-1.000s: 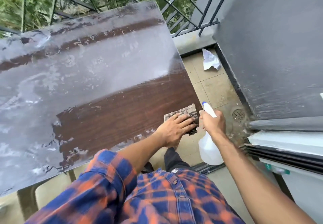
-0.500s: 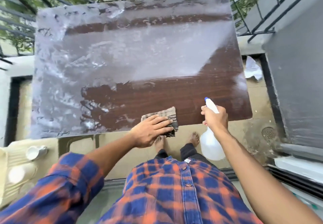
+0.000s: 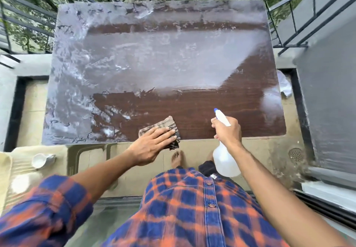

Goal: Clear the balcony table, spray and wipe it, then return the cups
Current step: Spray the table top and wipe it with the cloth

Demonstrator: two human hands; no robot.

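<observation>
A person in a blue-and-orange plaid shirt wipes down a balcony bench [image 3: 192, 112], its dark wood-grain top bare of crockery and coated across most of its far and left areas with pale, streaky spray film. The left hand [image 3: 152, 146] lies flat, fingers spread, pressing a folded checked cloth [image 3: 163, 126] onto the near edge of the bench; the open palm puts even weight on the cloth, which suits a broad sweeping pass rather than a scrub at one spot. Part of the cloth overhangs the near edge. The right hand [image 3: 227, 131] has its grip wrapped tight around the neck of a white spray bottle [image 3: 224, 160], whose blue-tipped nozzle points out over the bench while the body hangs just off the near edge, kept ready for more spraying and clear of the cloth's path. A clean brown band runs along the near side and up the right side, which suggests the wiping is under way but far from done, with the cloudy film to the left and beyond yet to be cleared. A white cup [image 3: 41, 160] sits on a pale surface low at the left, off the bench, apparently parked there so the top could be cleaned; a second pale shape nearer the camera is too blurred to name. Bare feet show on the tiled floor [image 3: 269, 160] below the bench edge, and a crumpled white scrap [image 3: 285, 87] lies on the floor at the right, by the dark wall.
</observation>
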